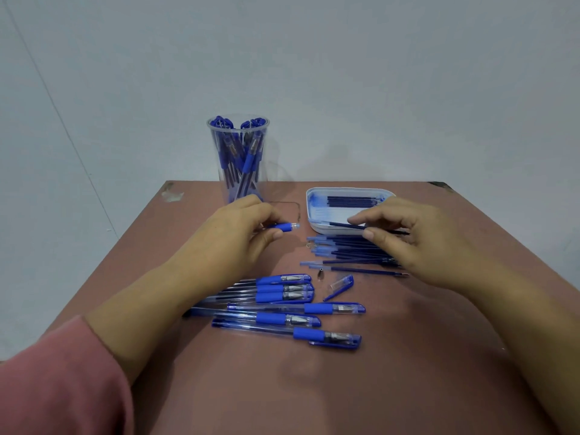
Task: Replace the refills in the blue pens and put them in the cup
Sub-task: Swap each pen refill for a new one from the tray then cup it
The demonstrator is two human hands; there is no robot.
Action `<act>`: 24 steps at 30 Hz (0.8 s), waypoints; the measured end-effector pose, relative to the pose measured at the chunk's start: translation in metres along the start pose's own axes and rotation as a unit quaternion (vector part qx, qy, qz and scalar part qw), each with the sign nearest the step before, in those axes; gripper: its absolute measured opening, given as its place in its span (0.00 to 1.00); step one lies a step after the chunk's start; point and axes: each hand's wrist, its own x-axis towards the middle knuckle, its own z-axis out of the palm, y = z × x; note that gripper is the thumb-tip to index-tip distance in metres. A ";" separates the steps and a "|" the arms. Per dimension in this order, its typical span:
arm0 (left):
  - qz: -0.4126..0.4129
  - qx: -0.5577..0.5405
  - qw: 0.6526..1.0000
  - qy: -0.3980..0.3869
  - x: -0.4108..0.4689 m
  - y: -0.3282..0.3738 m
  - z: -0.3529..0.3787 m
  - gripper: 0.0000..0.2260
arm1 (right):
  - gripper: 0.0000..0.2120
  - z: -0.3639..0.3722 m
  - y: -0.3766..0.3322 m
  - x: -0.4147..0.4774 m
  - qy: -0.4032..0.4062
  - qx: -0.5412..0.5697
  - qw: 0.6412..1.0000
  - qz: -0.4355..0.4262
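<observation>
A clear cup is standing at the far edge of the table, crammed with blue pens that overlap too much to count. Just to its right, a white tray is holding a row of dark refills, and its right end is hidden behind the right hand. The left hand is curling round a pen. Only the blue grip and clear end are poking out past the thumb. The right hand is pinching one refill between thumb and forefinger over the tray's near rim. A loose heap of more refills is lying just in front of the tray, partly under that hand, so I cannot count them. Nearer me, six capped pens are lying on their sides, with one loose cap and one small metal tip beside them.
</observation>
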 end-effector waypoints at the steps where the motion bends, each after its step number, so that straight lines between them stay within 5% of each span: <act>1: -0.003 -0.003 1.000 -0.002 0.000 0.000 0.000 0.06 | 0.16 0.002 0.001 0.001 -0.001 0.001 1.000 -0.003; 24: 0.037 0.006 0.999 -0.024 -0.004 0.010 0.000 0.09 | 0.13 0.030 -0.004 0.007 -0.037 -0.020 0.998 -0.054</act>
